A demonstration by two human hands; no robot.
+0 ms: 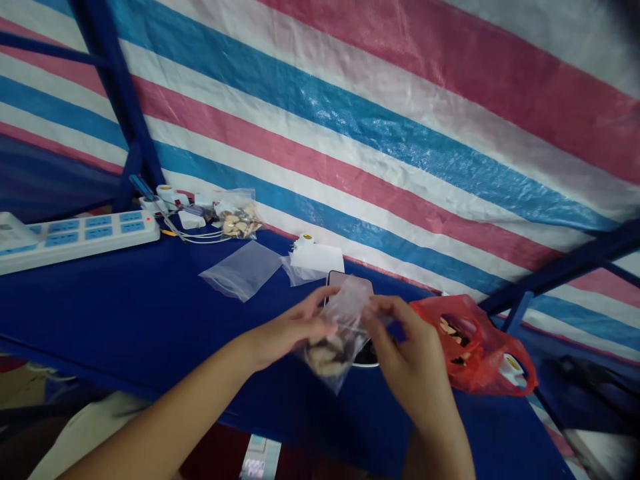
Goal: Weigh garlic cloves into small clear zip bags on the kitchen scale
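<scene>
Both hands hold one small clear plastic bag (336, 333) above the blue table (125, 300). The bag has pale brown pieces in its bottom. My left hand (290, 330) pinches the bag's left side, fingers closed on the plastic. My right hand (407, 353) pinches the right upper edge. Behind the bag lies a dark phone (345, 280), partly hidden by it.
A red plastic bag (475, 350) with pale pieces lies right of my hands. An empty clear bag (243, 270) and a white box (320, 257) lie further back. A filled clear bag (237, 217), cables and a white power strip (75, 237) sit at the left. A striped tarp (380, 120) forms the back wall.
</scene>
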